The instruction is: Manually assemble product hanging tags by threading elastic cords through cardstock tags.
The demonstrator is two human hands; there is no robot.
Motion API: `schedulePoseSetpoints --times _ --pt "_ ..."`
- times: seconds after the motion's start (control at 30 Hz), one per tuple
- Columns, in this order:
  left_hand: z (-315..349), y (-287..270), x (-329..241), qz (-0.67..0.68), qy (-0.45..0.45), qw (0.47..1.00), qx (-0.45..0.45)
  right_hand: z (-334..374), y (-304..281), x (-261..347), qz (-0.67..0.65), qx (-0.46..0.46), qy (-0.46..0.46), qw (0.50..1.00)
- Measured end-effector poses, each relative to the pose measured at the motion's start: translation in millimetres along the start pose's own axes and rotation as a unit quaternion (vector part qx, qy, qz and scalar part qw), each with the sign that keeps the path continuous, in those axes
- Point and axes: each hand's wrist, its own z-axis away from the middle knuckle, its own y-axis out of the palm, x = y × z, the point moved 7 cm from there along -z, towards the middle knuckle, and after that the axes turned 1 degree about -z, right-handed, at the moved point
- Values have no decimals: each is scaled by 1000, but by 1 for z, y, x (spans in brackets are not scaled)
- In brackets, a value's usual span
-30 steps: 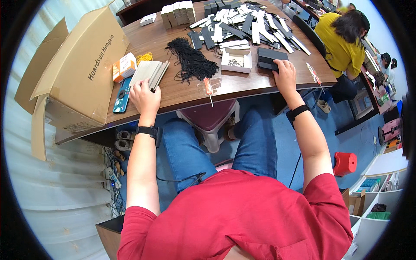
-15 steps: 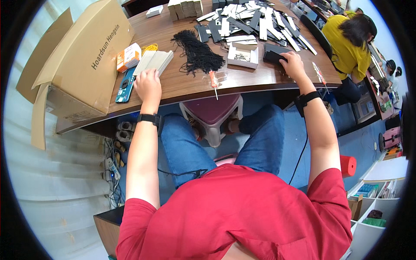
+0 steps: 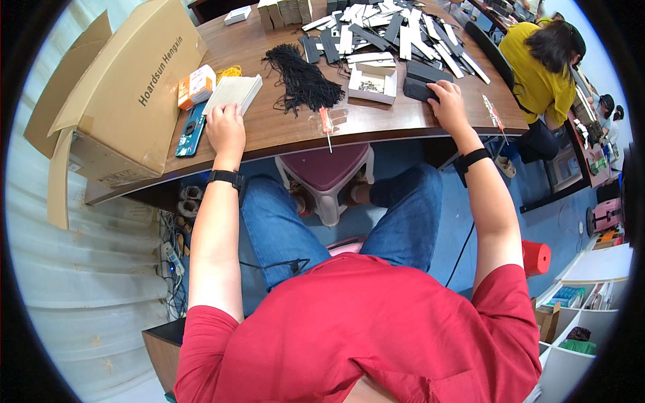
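My left hand lies at the near end of a stack of pale flat strips, its fingers bent over the edge and closed on it. A blue phone-like object is just left of that hand. At the right, my right hand has its fingers closed on the near right edge of a flat black piece. Another black piece lies just behind it. Between the hands stand a white open box with small metal parts and a bundle of black cords.
A screwdriver with an orange handle lies at the table's front edge, and another screwdriver is farther right. Black and white strips are heaped at the back. A large cardboard box stands left. A person in yellow sits to the right.
My right hand has shifted slightly left and nearer, and the black piece under it has tilted apart from the one behind. My left hand has slid a little nearer along the stack.
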Motion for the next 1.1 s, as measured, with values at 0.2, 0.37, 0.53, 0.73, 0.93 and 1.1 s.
schedulePoseSetpoints --times 0.2,0.37,0.53,0.73,0.93,1.1 --pt "-1 0 0 -17 5 1000 -11 0 -14 21 91 -26 -19 995" --pt "0 1 -1 -65 10 998 -16 3 -7 19 87 8 11 996" --pt "0 -1 -5 -65 26 997 -23 2 1 3 24 -2 44 999" --pt "-2 6 2 -35 -20 999 26 -25 19 -41 -21 163 168 972" --pt "-4 2 4 5 -16 1000 -6 -7 21 -23 107 222 145 958" --pt "-6 -2 -3 -12 12 999 -43 7 6 2 60 111 105 986"
